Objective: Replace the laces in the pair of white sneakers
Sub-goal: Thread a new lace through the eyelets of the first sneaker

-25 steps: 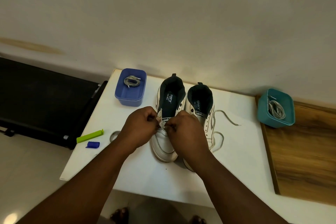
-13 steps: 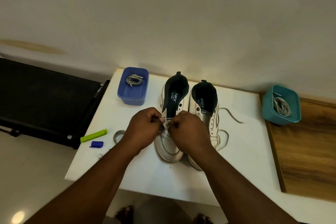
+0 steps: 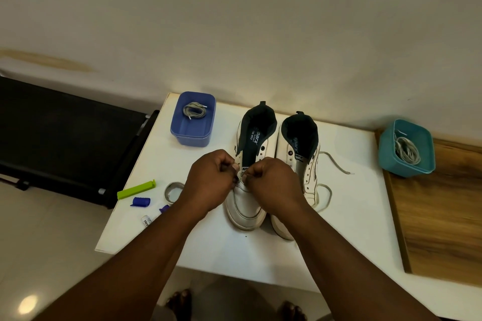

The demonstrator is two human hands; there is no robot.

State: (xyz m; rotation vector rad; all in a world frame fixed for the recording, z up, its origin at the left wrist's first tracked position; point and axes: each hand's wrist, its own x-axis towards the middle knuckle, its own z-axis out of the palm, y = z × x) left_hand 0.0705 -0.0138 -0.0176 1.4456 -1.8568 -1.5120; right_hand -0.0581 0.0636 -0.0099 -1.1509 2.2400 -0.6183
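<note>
Behind both hands (image 3: 242,185), the left sneaker's (image 3: 247,206) lace seems pinched.

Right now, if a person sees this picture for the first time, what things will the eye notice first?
First the two hands, left hand and right hand, pinched together over the left sneaker at the middle of the white table. Beside it, the right sneaker trails a loose lace. A blue tub and a teal tub, each holding coiled laces, sit at the far corners.
</note>
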